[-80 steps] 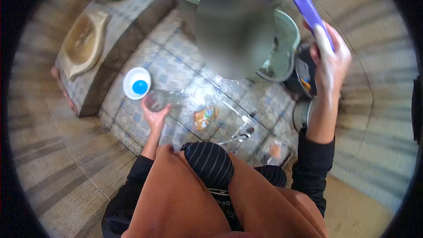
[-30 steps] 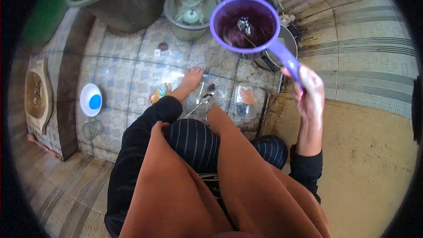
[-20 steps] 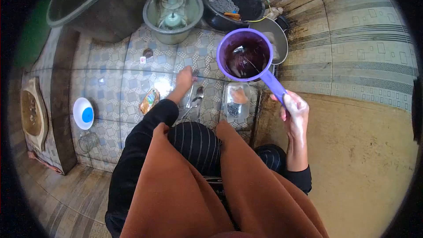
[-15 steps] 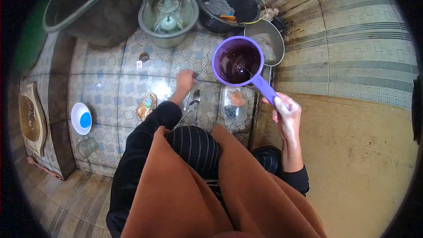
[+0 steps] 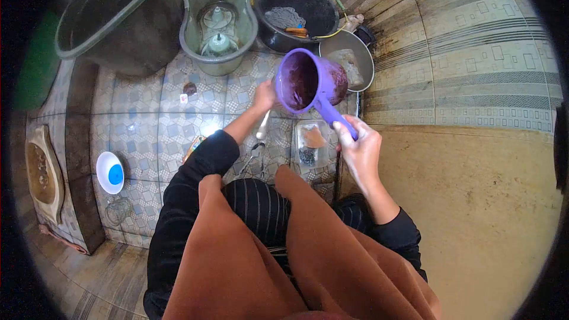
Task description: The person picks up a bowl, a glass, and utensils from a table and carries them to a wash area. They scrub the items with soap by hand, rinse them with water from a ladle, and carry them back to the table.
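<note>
1. While the right hand [image 5: 360, 153] is closed around the handle of a purple dipper [image 5: 305, 81], the dipper is tilted, its mouth turned toward the left hand and raised above the tiled floor [image 5: 154, 118].
2. The left hand [image 5: 265, 96] is stretched forward just beside the dipper's rim, fingers closed on a spoon [image 5: 261, 127] that hangs down from it toward the floor.
3. More cutlery [image 5: 253, 155] lies on the tiles below the spoon, close to the person's knees.
4. A clear plastic container [image 5: 309, 142] sits on the floor under the dipper's handle, with something orange and something dark inside.
5. Beyond the hands stand a pale green tub [image 5: 218, 21] holding clear glassware, a black basin [image 5: 294, 7] and a metal pan [image 5: 353, 66], all side by side.
6. A white bowl with a blue centre [image 5: 110, 172] rests well apart to the left, and an upturned glass [image 5: 118, 211] stands just beside it.
</note>
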`<state>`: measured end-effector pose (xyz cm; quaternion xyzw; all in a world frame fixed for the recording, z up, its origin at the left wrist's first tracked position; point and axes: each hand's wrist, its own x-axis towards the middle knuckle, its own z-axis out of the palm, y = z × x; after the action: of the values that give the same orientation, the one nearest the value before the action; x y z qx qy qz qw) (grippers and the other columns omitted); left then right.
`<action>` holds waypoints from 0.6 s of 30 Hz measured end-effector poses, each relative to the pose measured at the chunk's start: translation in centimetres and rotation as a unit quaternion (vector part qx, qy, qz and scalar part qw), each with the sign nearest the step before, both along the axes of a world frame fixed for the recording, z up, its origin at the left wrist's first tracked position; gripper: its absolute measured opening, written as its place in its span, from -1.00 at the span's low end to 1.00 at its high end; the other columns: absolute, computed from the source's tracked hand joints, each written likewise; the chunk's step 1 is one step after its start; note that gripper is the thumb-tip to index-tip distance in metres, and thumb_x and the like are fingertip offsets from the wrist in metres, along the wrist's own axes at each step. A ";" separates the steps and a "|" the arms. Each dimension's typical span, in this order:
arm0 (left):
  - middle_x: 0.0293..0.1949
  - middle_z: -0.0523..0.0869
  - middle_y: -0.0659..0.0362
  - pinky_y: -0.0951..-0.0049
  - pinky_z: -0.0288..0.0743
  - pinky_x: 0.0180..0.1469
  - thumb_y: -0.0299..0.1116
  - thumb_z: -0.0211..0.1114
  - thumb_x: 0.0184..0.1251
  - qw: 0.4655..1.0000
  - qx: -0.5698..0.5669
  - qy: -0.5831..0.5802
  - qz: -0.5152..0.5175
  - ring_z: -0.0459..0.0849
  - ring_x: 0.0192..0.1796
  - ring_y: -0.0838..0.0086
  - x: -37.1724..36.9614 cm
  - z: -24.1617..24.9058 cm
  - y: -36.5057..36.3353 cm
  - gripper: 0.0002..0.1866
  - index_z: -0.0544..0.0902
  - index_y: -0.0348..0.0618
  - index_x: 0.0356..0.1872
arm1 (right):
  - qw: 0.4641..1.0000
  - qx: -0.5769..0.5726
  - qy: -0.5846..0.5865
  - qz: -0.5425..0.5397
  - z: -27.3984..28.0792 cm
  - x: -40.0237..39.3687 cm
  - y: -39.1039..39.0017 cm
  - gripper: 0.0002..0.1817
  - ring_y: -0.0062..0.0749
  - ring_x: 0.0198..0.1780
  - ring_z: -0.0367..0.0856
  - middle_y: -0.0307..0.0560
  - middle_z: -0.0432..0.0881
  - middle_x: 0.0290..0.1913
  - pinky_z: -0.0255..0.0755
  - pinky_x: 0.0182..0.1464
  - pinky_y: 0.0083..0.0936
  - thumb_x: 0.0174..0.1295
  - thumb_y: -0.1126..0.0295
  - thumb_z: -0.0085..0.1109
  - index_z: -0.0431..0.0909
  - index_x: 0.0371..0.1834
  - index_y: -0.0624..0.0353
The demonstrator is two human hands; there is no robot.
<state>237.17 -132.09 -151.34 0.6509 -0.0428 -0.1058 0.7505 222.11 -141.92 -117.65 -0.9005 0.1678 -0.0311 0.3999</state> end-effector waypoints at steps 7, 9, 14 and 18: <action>-0.52 0.57 0.15 0.71 -0.08 -0.79 0.11 -0.13 0.19 0.957 -0.107 0.253 -0.090 0.16 -0.77 0.72 -0.6 11.5 3.4 -0.48 0.51 -0.16 -0.22 | 0.986 0.118 -0.054 -0.105 1.0 1.0 -1.7 -0.78 -0.68 -0.71 0.35 -0.17 0.51 -0.56 0.25 -0.66 -0.73 0.01 0.47 0.10 0.49 -0.32 0.43; -0.48 0.57 0.15 0.72 -0.07 -0.78 0.16 -0.20 0.19 0.909 -0.239 0.290 -0.177 0.17 -0.75 0.73 -0.4 11.5 4.0 -0.44 0.48 -0.14 -0.16 | 0.987 0.108 -0.052 -0.108 1.4 0.9 -1.7 -0.77 -0.69 -0.70 0.35 -0.20 0.50 -0.57 0.25 -0.66 -0.73 0.01 0.47 0.10 0.48 -0.31 0.44; -0.27 0.54 0.19 0.72 0.17 -0.66 -0.05 -0.04 0.21 0.949 -0.180 0.216 -0.139 0.31 -0.67 0.69 -0.6 11.5 2.0 -0.58 0.40 -0.12 -0.04 | 0.994 -0.075 -0.067 -0.036 1.1 0.1 -1.2 -0.76 -0.41 -0.53 0.56 0.11 0.56 -0.47 0.41 -0.43 -0.57 -0.03 0.43 0.13 0.50 -0.38 0.43; -0.32 0.60 0.11 0.52 0.39 -0.41 -0.37 0.13 0.07 0.993 0.036 0.048 -0.098 0.52 -0.51 0.50 -0.3 11.0 1.3 -0.68 0.45 -0.21 -0.12 | 0.991 -0.094 -0.091 0.006 0.7 0.0 -0.3 -0.78 -0.17 -0.33 0.58 0.20 0.55 -0.38 0.40 -0.25 -0.50 -0.03 0.44 0.12 0.50 -0.38 0.44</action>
<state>236.88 -130.81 -140.35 0.6646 -0.0661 -0.2113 0.7136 222.10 -142.22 -116.98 -0.9287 0.1215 -0.1257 0.3271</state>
